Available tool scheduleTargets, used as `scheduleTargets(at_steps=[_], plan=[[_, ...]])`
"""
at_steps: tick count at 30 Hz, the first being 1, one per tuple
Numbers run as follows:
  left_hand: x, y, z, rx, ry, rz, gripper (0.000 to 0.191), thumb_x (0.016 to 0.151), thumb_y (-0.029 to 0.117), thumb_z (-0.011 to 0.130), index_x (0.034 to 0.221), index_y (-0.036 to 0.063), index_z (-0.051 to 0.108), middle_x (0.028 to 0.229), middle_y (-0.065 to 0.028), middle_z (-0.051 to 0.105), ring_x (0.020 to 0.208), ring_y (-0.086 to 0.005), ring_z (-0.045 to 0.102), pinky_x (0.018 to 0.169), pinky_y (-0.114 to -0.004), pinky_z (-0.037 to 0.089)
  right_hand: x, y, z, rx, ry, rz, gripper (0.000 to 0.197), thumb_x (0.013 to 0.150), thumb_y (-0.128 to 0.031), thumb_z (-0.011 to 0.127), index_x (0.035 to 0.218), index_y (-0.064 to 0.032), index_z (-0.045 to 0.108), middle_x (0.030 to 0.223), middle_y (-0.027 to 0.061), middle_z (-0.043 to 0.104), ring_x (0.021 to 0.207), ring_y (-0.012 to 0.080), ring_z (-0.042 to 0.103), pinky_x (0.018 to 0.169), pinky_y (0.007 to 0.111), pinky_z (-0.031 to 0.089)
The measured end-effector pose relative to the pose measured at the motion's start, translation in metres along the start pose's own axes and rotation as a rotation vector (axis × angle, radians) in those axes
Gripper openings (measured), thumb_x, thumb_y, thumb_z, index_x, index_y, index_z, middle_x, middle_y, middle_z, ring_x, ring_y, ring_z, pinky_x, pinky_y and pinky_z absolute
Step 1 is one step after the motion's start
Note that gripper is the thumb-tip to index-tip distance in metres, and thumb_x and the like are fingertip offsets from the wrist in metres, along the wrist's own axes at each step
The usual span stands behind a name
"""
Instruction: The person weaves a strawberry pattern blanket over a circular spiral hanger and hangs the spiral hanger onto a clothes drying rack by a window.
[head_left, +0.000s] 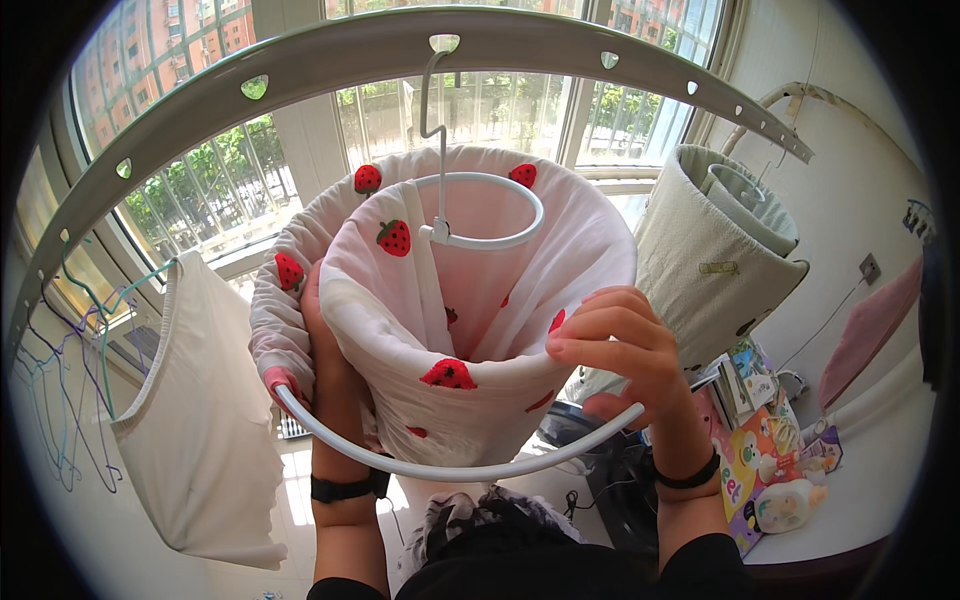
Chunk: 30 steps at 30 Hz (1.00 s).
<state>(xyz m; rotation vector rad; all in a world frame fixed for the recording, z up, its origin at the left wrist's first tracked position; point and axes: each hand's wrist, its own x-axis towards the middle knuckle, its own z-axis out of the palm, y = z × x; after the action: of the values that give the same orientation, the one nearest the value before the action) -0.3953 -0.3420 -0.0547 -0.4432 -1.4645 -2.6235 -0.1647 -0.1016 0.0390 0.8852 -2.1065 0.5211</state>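
Observation:
A white cloth with red strawberry motifs (469, 420) hangs draped in a coil over a white spiral hanger (480, 472). The hanger's hook sits in a hole of a grey drying rail (352, 52). My left hand (313, 292) reaches up between the outer and inner turns of cloth, its fingers mostly hidden. At the right, my right hand (626, 349) touches the cloth's upper edge with its fingertips. Its thumb is apart from the fingers, near the bare outer arc of the hanger. A pink bit of fabric shows where the cloth stops on the left.
A rolled pale green textile (697, 255) hangs on another spiral hanger at the right. To the left hang a white garment (202, 412) and several wire hangers (75, 352). A table (840, 517) holds books and bottles at lower right. Windows (457, 112) stand behind the rail.

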Motion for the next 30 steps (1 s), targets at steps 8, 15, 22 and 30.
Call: scheduleTargets(at_steps=[8, 15, 22, 30], plan=[[-0.056, 0.019, 0.007, 0.245, -0.137, 0.428, 0.053, 0.100, 0.038, 0.051, 0.136, -0.0005, 0.045, 0.131, -0.0158, 0.051, 0.116, -0.0241, 0.053, 0.100, -0.038, 0.042, -0.010, 0.120, -0.073, -0.132, -0.079, 0.171, 0.034, 0.102, -0.035, 0.050, 0.111, -0.0092, 0.070, 0.110, 0.0082, 0.068, 0.119, 0.0274, 0.057, 0.111, 0.048, 0.032], [-0.065, 0.054, 0.032, 0.722, -0.374, 0.988, 0.061, 0.090, 0.063, 0.053, 0.099, 0.0044, 0.066, 0.098, -0.0086, 0.066, 0.109, -0.0311, 0.057, 0.102, -0.045, 0.036, 0.012, 0.137, -0.043, 0.129, -0.059, 0.173, 0.044, 0.105, -0.027, 0.036, 0.068, -0.0037, 0.043, 0.065, 0.0068, 0.046, 0.063, 0.0226, 0.043, 0.070, 0.035, 0.038], [-0.042, 0.071, 0.042, 0.724, -0.648, 1.100, 0.061, 0.090, 0.063, 0.049, 0.064, 0.0074, 0.050, 0.061, -0.0033, 0.043, 0.054, -0.0219, 0.048, 0.058, -0.034, 0.038, 0.015, 0.124, -0.053, 0.003, -0.050, 0.061, 0.049, 0.105, -0.022, 0.027, 0.061, -0.0054, 0.042, 0.057, 0.0061, 0.044, 0.053, 0.0274, 0.042, 0.060, 0.037, 0.039], [-0.059, 0.064, 0.068, 0.936, -0.625, 1.172, 0.041, 0.093, 0.035, 0.059, 0.062, 0.0105, 0.050, 0.059, -0.0035, 0.046, 0.052, -0.0221, 0.051, 0.053, -0.034, 0.038, 0.022, 0.061, -0.023, -0.293, -0.069, 0.011, 0.033, 0.091, -0.017, 0.055, 0.059, -0.0089, 0.051, 0.053, 0.0072, 0.050, 0.049, 0.0289, 0.049, 0.054, 0.039, 0.041]])
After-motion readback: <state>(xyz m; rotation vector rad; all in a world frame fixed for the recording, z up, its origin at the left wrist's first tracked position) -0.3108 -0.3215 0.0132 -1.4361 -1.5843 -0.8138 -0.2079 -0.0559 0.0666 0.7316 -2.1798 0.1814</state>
